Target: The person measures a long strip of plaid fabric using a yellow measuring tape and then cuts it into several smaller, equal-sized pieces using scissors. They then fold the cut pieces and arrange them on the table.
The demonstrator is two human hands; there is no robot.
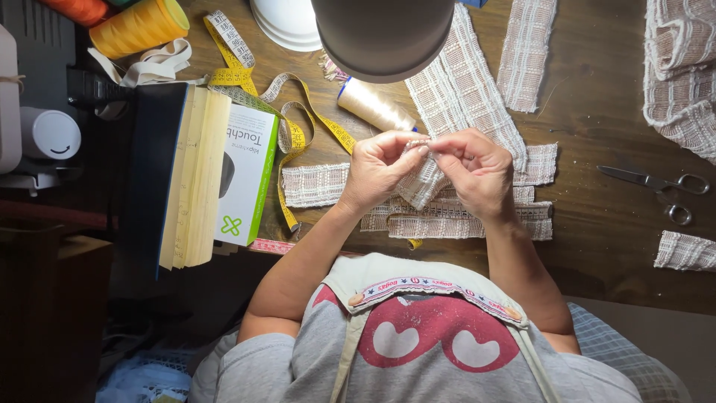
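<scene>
Both hands [429, 168] pinch a woven strip [418, 183]; cream thread spool [375, 105], scissors [660, 184] and lamp [382, 33] lie around.

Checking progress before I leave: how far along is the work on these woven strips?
Done: cut strips lie stacked under the hands. In hand: the left hand and right hand pinch one strip between them. Left: uncut woven band at the table's right; scissors lie idle.

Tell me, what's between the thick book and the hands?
In the head view, a white-and-green box and a yellow tape measure lie between the thick book and the left hand.
</scene>
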